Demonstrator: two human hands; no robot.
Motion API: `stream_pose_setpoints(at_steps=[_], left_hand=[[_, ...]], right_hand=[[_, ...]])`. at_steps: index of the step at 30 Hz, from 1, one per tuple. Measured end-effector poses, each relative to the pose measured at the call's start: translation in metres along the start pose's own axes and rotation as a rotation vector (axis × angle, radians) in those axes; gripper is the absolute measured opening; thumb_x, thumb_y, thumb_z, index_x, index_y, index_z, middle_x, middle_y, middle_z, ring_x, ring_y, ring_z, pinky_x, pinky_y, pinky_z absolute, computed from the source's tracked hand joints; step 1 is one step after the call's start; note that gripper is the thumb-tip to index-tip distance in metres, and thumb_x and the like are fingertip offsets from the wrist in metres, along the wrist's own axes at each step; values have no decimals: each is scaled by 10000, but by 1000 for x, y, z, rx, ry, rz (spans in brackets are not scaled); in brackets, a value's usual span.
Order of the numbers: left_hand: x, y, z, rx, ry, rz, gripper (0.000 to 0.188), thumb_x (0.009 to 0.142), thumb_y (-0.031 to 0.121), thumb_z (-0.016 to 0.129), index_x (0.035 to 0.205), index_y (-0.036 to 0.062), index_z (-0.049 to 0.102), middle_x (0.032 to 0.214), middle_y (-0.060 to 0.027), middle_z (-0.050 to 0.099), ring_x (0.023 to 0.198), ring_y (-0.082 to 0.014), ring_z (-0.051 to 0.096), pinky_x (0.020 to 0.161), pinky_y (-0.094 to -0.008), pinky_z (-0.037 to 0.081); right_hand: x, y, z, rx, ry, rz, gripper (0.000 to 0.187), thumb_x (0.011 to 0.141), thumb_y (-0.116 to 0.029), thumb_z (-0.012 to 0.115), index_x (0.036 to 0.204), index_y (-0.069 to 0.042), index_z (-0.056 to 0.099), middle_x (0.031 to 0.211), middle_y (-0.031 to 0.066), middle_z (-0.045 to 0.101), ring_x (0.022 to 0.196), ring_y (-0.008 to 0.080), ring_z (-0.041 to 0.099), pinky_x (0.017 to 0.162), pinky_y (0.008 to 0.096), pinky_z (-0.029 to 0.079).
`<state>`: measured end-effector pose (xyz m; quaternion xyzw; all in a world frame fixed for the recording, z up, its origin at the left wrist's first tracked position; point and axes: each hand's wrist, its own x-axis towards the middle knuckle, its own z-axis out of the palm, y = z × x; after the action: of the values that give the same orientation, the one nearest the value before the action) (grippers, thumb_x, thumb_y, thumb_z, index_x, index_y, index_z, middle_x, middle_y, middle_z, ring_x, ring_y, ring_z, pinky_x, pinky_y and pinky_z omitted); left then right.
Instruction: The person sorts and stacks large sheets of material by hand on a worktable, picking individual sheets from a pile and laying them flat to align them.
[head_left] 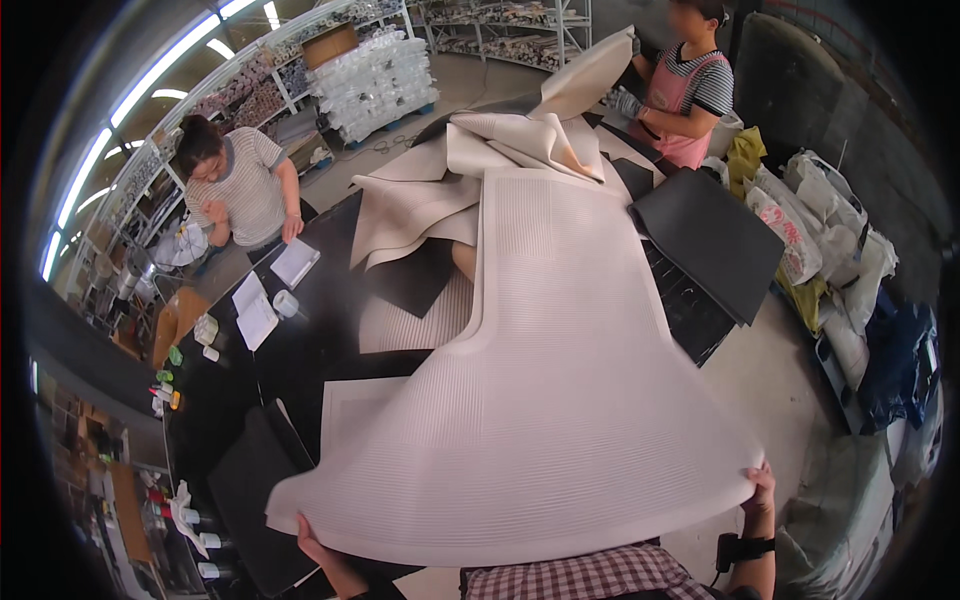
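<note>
A large pale mat [545, 400] with fine ribbed lines and a plain border stretches from my body toward the far end of the table. My left hand [312, 541] grips its near left corner, thumb up against the edge and the other fingers hidden below. At the near right corner, my right hand [762, 487] is closed round the edge. The near part bows upward between my hands, while the far part lies flat over other sheets. Beyond it, crumpled beige sheets [420, 215] lie in folds, and another pale sheet [355, 415] shows underneath at the left.
Black sheets [710, 240] lie at the table's right side. A co-worker [690, 90] in a pink apron holds a beige sheet at the far end. Another person [240, 185] stands left by an open notebook [254, 312] and a tape roll [286, 303]. Bags [820, 220] crowd the right.
</note>
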<state>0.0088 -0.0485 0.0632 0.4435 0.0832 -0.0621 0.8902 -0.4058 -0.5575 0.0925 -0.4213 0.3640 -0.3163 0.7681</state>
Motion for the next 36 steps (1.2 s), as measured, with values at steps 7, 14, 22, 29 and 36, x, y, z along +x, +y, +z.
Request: stream_pose_setpoints(at_steps=[7,14,22,29,36], left_hand=[[-28,-38,-43,-22,412,-47,521,814,340,551,1195,-8,480,1186,-120,522,1107,-296,466,929,-438,369],[-61,-53,-38,-185,195,-89,520,818,346,507,1238,45,455,1259,-91,468,1176,-288,402,982,-472,308],[-94,-118,-44,-121,90,-289,675,728,367,588,1305,92,372,1309,-76,408,1224,-303,347,1020,-502,254],[-98,-116,-31,-58,-27,-283,631,758,412,578,1296,136,399,1300,-57,420,1217,-292,349,998,-482,272],[-81,-91,-45,125,105,-461,566,836,357,511,1307,83,357,1268,-92,441,1179,-281,407,984,-444,319]], right_hand=[[30,62,10,25,-5,285,389,761,-136,597,1084,60,504,968,131,601,817,227,610,725,325,505],[47,76,1,63,137,511,213,854,-123,499,932,72,528,786,178,595,752,246,607,661,333,530],[42,91,-42,167,101,903,338,800,-173,550,1006,93,519,915,186,603,773,306,613,781,430,508],[42,132,-113,-365,-163,923,542,698,-271,717,1158,-61,521,1063,73,597,842,215,606,683,278,503],[82,117,-60,-387,29,839,488,721,-256,664,1126,-19,531,1010,96,606,871,229,595,754,323,476]])
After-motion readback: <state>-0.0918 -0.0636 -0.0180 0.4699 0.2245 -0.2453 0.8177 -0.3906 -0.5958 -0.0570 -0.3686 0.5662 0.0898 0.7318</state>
